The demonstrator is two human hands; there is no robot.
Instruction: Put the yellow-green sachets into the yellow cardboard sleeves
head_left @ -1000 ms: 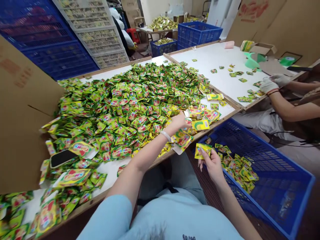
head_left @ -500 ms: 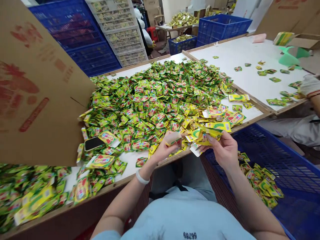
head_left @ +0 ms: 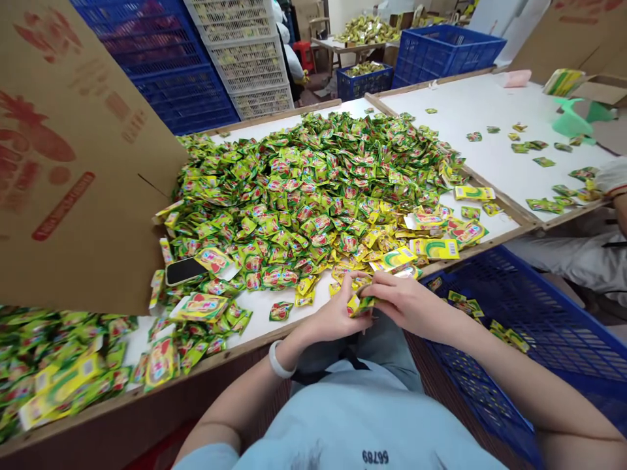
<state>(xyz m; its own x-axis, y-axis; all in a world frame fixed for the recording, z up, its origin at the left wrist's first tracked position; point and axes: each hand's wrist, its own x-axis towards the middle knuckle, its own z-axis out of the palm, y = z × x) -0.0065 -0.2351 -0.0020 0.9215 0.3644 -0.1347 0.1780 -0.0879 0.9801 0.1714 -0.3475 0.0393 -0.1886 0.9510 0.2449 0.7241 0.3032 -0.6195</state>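
Both hands meet at the table's front edge, over my lap. My left hand (head_left: 340,313) is closed round a small yellow-green packet (head_left: 360,303). The fingers of my right hand (head_left: 394,297) are bent onto the same packet from the right, pinching at its top. A big heap of small green and yellow packets (head_left: 313,189) covers the white table behind the hands. Flat yellow boxes (head_left: 434,249) lie just beyond my right hand, along the edge. One red-green packet (head_left: 281,311) lies alone, left of my left hand.
A large carton (head_left: 93,163) stands at the left, with a phone (head_left: 186,271) beside it. A blue crate (head_left: 563,313) holding packets sits below the table at the right. Another person's gloved hand (head_left: 611,176) rests at the right edge.
My right hand has moved left and down to meet my left hand, which moved slightly down and right. The yellow packets in my right hand no longer show there. The view has shifted slightly.
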